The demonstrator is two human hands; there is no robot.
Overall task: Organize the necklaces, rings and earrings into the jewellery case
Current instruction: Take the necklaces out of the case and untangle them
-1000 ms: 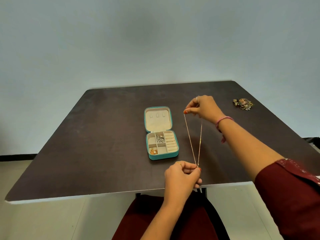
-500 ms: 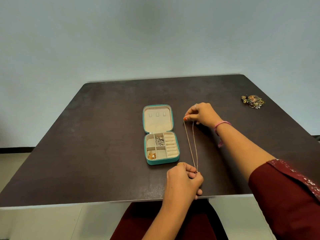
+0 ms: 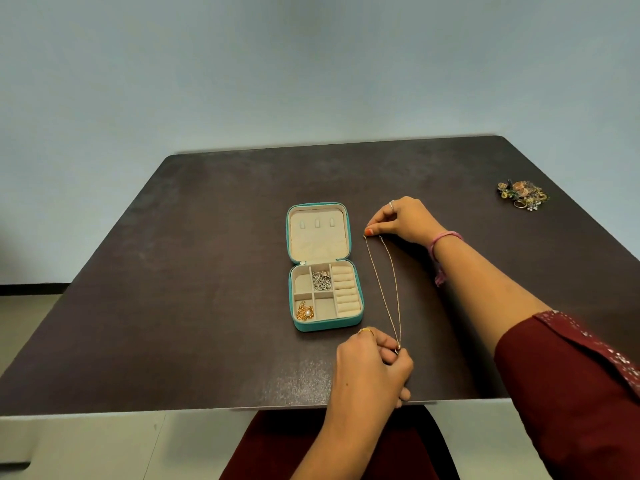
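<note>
Spanning most of the view, the dark table [image 3: 207, 271] carries the open teal jewellery case [image 3: 325, 299], placed centrally within reach. Right hand [image 3: 405, 221] and left hand [image 3: 370, 372] each pinch an end of the thin gold necklace [image 3: 388, 289], stretched taut beside the case, probably to keep it untangled. Unsorted jewellery pile [image 3: 523, 195] waits far right.
</note>
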